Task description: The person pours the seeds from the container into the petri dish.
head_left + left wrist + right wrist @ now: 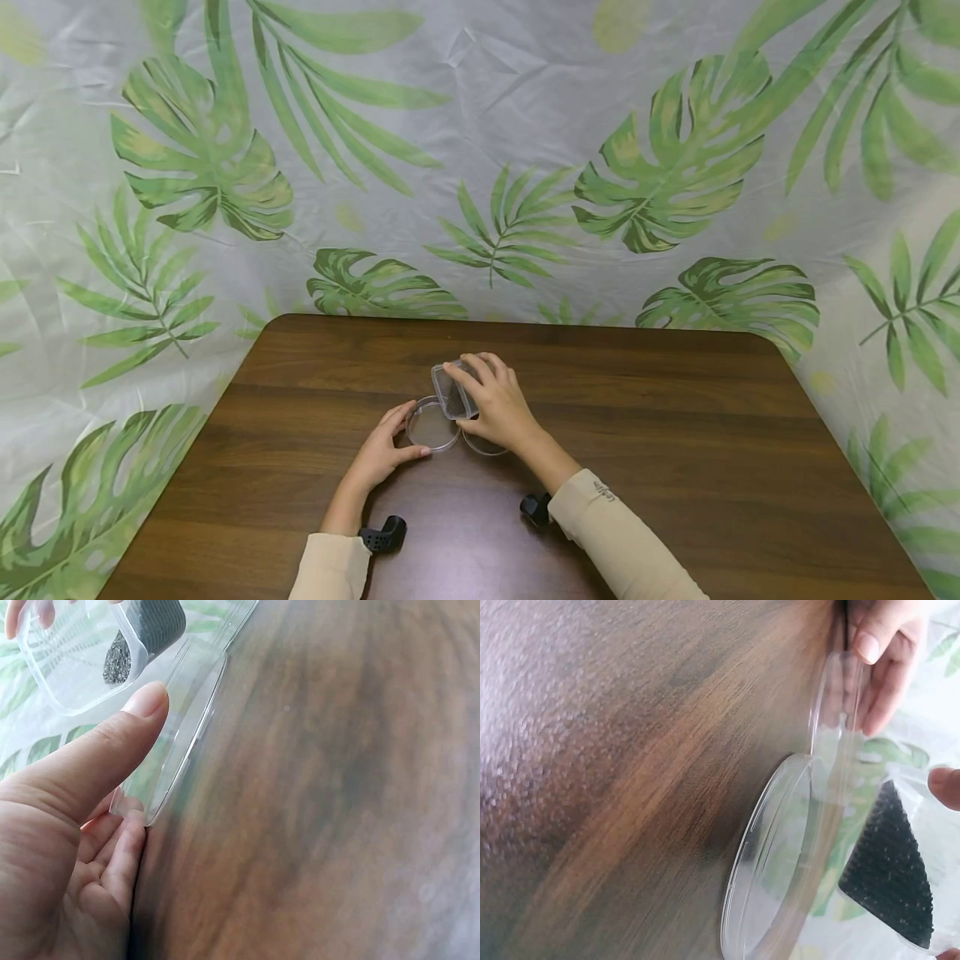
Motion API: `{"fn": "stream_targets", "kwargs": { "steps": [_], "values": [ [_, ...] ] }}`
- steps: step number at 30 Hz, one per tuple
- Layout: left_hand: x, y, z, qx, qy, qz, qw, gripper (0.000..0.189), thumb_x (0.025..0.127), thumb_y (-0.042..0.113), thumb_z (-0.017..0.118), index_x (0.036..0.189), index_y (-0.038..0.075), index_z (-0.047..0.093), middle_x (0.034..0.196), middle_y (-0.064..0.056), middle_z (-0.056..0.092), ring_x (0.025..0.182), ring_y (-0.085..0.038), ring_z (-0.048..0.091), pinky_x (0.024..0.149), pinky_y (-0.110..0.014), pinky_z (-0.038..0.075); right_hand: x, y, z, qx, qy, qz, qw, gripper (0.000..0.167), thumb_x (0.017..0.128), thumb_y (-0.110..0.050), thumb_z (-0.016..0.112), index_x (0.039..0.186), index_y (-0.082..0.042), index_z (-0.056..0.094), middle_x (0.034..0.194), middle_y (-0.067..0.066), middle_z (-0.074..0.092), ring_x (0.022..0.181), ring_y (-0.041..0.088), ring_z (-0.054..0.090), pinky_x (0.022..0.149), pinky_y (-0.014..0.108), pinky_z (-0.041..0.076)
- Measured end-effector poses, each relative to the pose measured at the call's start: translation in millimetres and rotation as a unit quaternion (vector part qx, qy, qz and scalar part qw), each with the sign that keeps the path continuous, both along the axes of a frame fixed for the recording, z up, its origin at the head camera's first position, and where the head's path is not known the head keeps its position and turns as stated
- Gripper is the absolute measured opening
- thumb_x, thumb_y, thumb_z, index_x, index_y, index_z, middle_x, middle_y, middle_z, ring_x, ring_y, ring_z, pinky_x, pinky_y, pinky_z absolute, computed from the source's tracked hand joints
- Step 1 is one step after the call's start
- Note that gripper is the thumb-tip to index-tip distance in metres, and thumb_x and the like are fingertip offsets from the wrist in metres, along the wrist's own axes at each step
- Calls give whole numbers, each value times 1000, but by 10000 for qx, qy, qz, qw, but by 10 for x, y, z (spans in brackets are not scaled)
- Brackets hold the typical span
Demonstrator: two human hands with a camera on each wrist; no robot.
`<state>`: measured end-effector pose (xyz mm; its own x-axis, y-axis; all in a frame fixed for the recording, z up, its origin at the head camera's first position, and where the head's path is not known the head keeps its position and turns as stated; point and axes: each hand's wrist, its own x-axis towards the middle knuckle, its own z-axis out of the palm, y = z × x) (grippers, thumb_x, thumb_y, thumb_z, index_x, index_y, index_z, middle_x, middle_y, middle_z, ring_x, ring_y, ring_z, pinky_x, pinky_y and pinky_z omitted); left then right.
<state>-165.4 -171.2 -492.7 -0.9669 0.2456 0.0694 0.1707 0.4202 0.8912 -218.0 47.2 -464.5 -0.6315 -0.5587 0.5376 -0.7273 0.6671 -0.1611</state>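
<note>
A clear round petri dish (432, 446) lies on the table, its rim between the thumb and fingers of my left hand (384, 450). Over it my right hand (501, 408) grips a clear, square-cornered plastic container (444, 392) by its sides, tilted toward the dish. Dark, fine grains (891, 874) have slid to one side of the container, banked in a slope against its wall. A second round clear dish piece (769, 862) sits right beside the first, partly hidden under my right hand in the head view.
The brown wooden table (675, 467) has rounded far corners. Behind it hangs a pale cloth (525, 108) printed with green leaves. A black wrist camera (385, 535) is on the left wrist, and another (536, 510) on the right.
</note>
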Motion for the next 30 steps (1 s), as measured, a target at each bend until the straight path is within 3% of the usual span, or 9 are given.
{"fn": "stream_targets", "kwargs": {
  "steps": [6,13,15,30],
  "values": [
    [-14,2,-20,-32,57,1,10000,76,72,6,75,134,-8,34,133,-26,35,115,-45,39,96,-51,32,-4,5,-5,96,16,17,10000,90,59,-31,84,136,-21,38,133,10,36,121,35,29,88,51,37],
    [-139,-74,-339,-34,89,94,9999,80,70,15,77,137,0,35,135,-20,35,117,-41,40,97,-49,33,-3,-6,-4,133,25,73,9999,90,59,-29,84,136,-20,39,134,12,36,122,37,28,89,52,35],
    [-155,-82,-371,-64,78,98,9999,81,69,19,78,137,2,36,135,-18,35,117,-39,40,97,-48,33,0,-8,-3,154,28,67,9999,90,59,-29,84,136,-20,38,134,12,36,123,36,27,90,52,35],
    [-160,-87,-379,11,-45,97,9999,84,68,21,79,138,5,35,136,-14,35,118,-37,39,99,-46,32,-2,-17,-19,186,64,31,9998,91,60,-29,84,137,-21,36,136,11,33,123,38,27,92,53,32]
  ]
}}
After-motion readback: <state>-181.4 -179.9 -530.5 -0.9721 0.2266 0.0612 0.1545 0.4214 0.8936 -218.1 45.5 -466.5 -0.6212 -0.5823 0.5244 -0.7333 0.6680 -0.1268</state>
